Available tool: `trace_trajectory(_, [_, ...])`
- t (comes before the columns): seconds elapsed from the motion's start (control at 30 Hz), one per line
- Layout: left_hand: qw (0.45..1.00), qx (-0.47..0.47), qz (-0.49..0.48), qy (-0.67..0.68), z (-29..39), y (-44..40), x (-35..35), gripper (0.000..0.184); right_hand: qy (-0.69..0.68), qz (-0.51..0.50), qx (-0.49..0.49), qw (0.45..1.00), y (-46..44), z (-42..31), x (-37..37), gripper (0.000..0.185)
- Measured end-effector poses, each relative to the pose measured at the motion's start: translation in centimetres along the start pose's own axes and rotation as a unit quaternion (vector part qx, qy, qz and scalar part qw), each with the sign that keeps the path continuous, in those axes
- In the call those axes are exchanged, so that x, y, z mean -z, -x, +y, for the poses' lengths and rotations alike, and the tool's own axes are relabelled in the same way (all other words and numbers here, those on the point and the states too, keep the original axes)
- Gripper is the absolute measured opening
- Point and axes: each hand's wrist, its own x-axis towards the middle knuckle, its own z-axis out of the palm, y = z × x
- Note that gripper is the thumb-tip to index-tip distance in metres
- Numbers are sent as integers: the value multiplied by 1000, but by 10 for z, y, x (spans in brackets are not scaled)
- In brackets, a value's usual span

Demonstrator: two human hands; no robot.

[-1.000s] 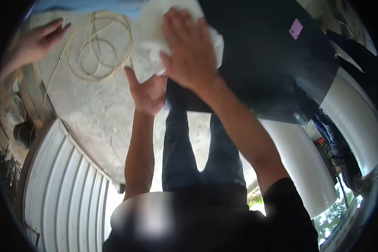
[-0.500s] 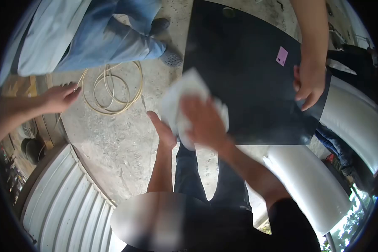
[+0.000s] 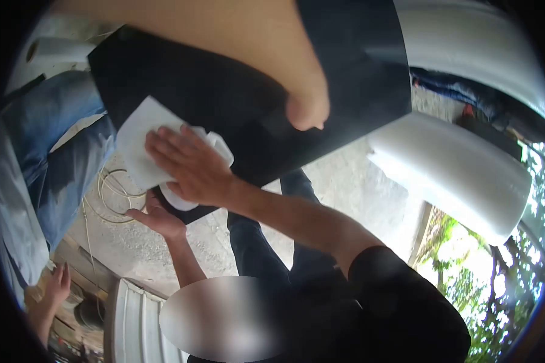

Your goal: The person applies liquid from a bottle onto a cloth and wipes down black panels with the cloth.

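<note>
A large black panel (image 3: 363, 72) spans the upper middle of the head view. My right hand (image 3: 191, 166) presses a white cloth (image 3: 139, 130) flat against the panel's left part, its fingers stretched over the cloth. Below it, at the panel's lower left edge, my left hand (image 3: 163, 221) is under the corner with its thumb spread; its other fingers are partly hidden by the panel. Another person's forearm (image 3: 242, 36) crosses above the panel, and that hand hangs over the panel's middle.
A person in blue jeans (image 3: 72, 169) is at the left, with a further hand (image 3: 57, 284) below. A coiled cable (image 3: 112, 196) lies on the concrete floor. White rolls (image 3: 460, 175) lie at the right, and ribbed metal (image 3: 139, 320) is at the bottom left.
The view has turned, and the panel now appears tilted. The cloth and my right hand appear further left. The other person's arm now reaches across the panel from the upper left.
</note>
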Motion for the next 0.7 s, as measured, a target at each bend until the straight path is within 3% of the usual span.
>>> trace_trajectory(0.1, [996,-17,17,-80,5,4,-20,111,110,1,-187,976,40,54,52,88])
trace_trajectory(0.13, [996,-8,9,-91,5,9,-28,111,46,-6,-259,965,72,86,55,84])
trace_trajectory(0.17, [996,-8,15,-83,7,12,-34,110,91,36,-325,941,110,116,54,80])
trace_trajectory(0.2, [997,-18,21,-69,8,11,-42,109,183,120,-310,925,130,138,91,78])
trace_trajectory(0.3, [996,-40,1,-81,6,5,-36,107,249,241,-413,843,163,217,138,71])
trace_trajectory(0.37, [997,-20,-21,-73,9,3,-21,102,208,247,-466,824,151,186,115,77])
trace_trajectory(0.4, [999,-16,-19,-42,6,6,-26,98,179,144,-495,838,145,146,91,86])
trace_trajectory(0.43, [996,-35,-28,-72,6,11,-33,100,152,159,-466,857,135,94,57,95])
trace_trajectory(0.5, [997,-27,-31,-70,9,1,-19,102,0,12,-322,947,128,11,31,98])
trace_trajectory(0.53, [994,-63,-13,-93,9,0,-22,101,9,34,-329,944,127,17,31,98])
trace_trajectory(0.57, [996,-39,-2,-74,8,3,-25,101,18,54,-335,941,129,25,32,99])
trace_trajectory(0.63, [995,-36,5,-94,5,6,-26,100,92,129,-440,884,147,87,82,85])
trace_trajectory(0.7, [992,-39,13,-119,10,9,-28,100,66,116,-481,866,153,75,73,84])
